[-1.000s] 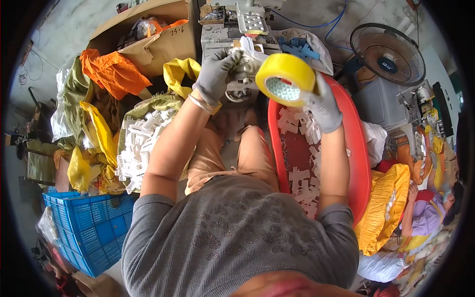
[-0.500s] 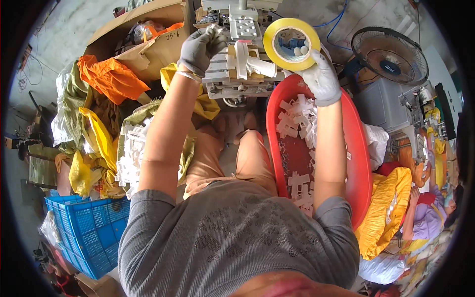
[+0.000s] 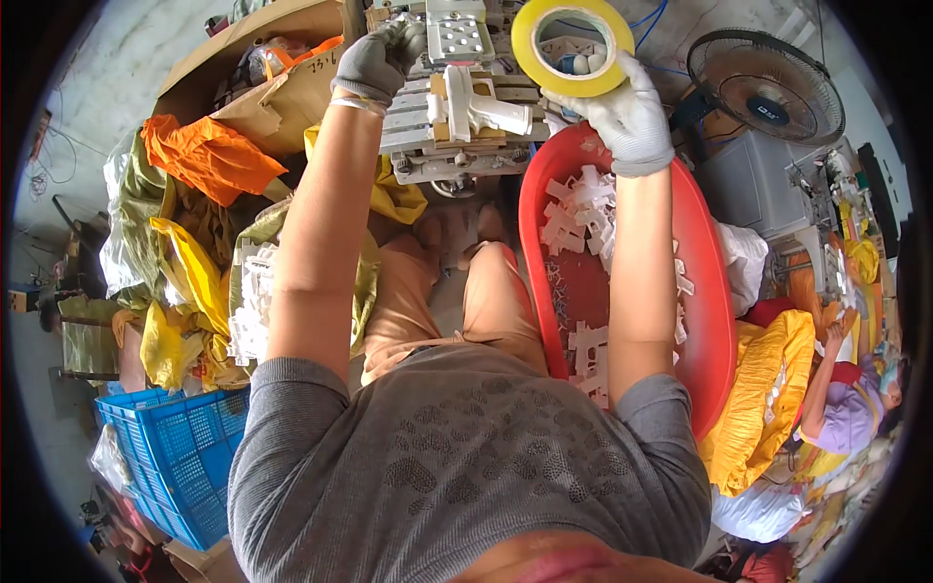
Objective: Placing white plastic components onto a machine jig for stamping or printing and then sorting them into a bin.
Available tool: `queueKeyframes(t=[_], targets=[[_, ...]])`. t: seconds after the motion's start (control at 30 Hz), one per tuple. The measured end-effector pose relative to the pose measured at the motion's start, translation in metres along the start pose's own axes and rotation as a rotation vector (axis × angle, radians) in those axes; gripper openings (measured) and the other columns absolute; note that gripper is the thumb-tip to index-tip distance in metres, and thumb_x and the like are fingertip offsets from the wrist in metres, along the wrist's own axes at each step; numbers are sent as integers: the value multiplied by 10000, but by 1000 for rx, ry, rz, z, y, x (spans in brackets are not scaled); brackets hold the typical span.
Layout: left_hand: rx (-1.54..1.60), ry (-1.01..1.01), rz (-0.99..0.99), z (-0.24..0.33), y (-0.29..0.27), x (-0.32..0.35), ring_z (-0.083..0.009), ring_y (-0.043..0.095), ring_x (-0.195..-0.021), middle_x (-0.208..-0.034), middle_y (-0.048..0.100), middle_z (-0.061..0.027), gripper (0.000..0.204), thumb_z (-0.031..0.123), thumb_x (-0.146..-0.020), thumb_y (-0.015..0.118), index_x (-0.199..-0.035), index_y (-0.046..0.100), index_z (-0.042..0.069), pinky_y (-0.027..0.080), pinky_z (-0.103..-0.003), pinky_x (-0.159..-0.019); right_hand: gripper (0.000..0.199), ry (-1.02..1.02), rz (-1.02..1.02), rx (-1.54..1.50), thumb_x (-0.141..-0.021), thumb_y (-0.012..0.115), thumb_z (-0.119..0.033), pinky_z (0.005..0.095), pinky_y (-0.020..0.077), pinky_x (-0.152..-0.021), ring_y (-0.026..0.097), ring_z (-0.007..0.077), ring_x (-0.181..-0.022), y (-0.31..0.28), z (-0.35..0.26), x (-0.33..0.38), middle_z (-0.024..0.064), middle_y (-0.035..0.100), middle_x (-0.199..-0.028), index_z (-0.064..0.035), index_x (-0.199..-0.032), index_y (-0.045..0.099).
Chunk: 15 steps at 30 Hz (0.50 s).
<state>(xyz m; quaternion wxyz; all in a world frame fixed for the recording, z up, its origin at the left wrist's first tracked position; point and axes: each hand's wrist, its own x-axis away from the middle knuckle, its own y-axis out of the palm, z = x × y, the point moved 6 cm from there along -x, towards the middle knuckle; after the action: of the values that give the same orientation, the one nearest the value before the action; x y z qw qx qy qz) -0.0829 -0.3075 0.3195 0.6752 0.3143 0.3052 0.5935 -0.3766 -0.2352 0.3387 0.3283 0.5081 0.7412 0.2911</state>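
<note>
My right hand [image 3: 630, 121], in a pale work glove, grips a wide roll of clear yellowish tape [image 3: 526, 47], with some fingers showing through its core. My left hand [image 3: 379, 63], in a grey glove, is closed in a pinch beside the machine bench; what its fingertips hold, if anything, is too small to tell. Between the hands, a white plastic toy-pistol-shaped piece [image 3: 496, 115] lies on the slatted bench [image 3: 413, 136]. Behind that piece stands a white fixture plate with round dots [image 3: 455, 39].
A red tub [image 3: 708, 321] of white pistol-shaped parts stands under my right arm. More parts fill a sack [image 3: 255, 301] on the left. Around are a cardboard box [image 3: 316, 92], a blue crate [image 3: 175, 466], a fan [image 3: 768, 87] and a co-worker [image 3: 844, 418] far right.
Both hands and the tape roll sit higher in the picture, and the whole scene has shifted up a little. The roll has tilted slightly in my right hand.
</note>
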Motion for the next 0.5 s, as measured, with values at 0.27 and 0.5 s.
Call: queueKeyframes(t=[0.27,0.5], targets=[[-107,64,24,-2,-9,35,-192,613,-791,-875,600,-102,160,106,-943,468,-965,547,-32,548,-285,-748,275,-47,18,106,-879,578,-191,526,479,-885,579,200,-997,-1,5,27,31,607,-1035,-111,-1140,544],[-160,137,74,23,-41,42,-193,635,-791,-870,629,-89,173,110,-931,495,-997,576,-28,562,-324,-728,322,-79,-44,233,-852,567,-132,499,498,-867,560,211,-1004,19,17,22,66,570,-1033,-66,-1165,523]])
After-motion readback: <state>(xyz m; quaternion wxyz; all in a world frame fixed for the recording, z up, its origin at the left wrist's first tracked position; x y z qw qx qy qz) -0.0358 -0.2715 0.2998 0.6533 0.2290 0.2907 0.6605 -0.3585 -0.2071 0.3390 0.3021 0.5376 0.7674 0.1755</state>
